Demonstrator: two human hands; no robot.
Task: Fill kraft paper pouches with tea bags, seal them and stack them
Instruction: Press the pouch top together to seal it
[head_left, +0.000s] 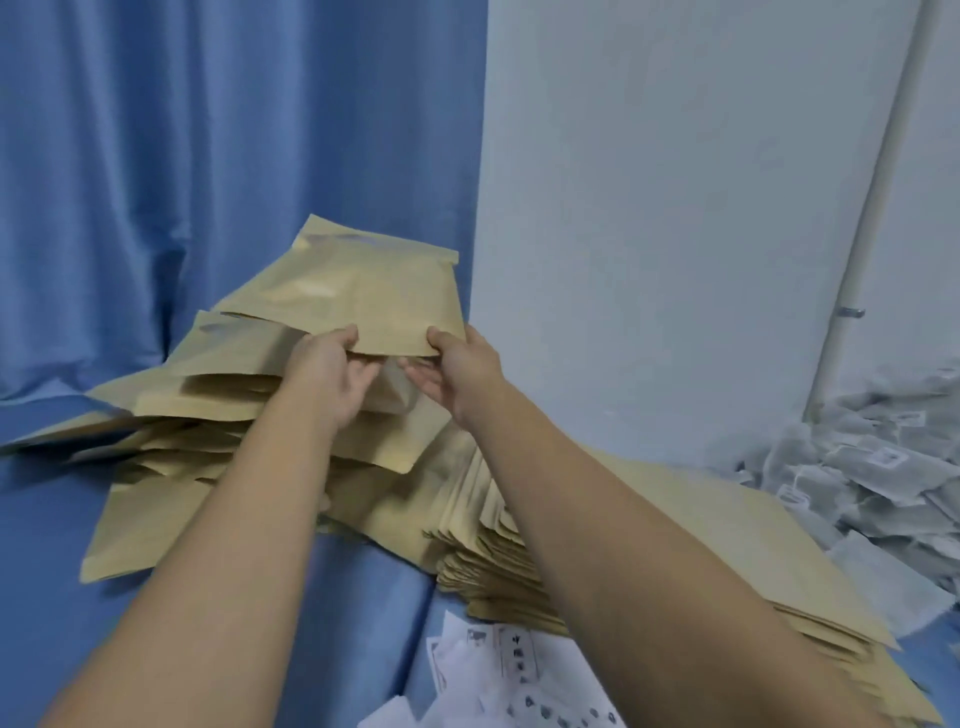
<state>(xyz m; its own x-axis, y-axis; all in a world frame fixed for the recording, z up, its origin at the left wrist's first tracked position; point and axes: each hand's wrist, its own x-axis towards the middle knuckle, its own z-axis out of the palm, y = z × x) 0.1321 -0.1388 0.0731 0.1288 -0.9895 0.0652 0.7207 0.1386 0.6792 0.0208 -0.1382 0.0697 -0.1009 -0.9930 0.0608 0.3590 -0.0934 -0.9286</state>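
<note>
Left hand (332, 371) and right hand (452, 371) each pinch a near corner of a flat tan kraft paper pouch (358, 296), thumbs on top, fingers beneath. Probably keeps it level for stacking on the heaped pile of filled kraft pouches (218, 410) just below both hands.

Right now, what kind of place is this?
Likely an improvised home packing spot: blue cloth covers the surface, kraft pouches lie heaped, tea bags piled against a white wall.
</note>
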